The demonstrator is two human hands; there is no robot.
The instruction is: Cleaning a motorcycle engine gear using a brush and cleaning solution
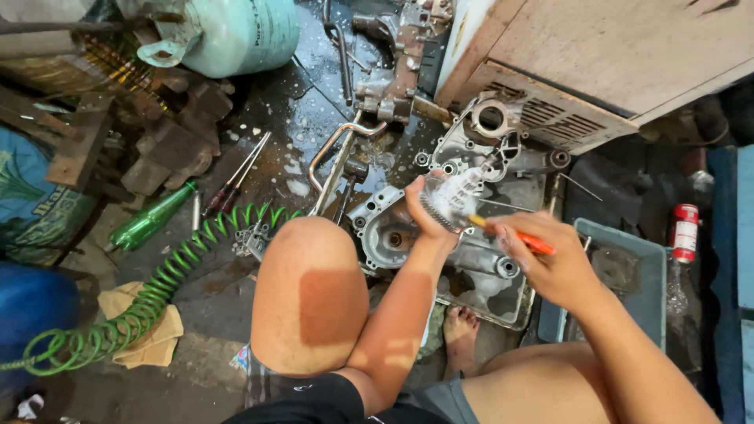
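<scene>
A wet, dark workshop floor (275, 126) strewn with metal parts, a coiled green hose (149, 294) and a pale gas cylinder (236, 31). A person squats over a grey engine casing (471, 259) lying flat. The left hand (428, 212) grips a soapy toothed gear (452, 196) just above the casing. The right hand (550, 263), touching close beside it, is closed around an orange-handled brush (510, 234) pressed against the gear.
</scene>
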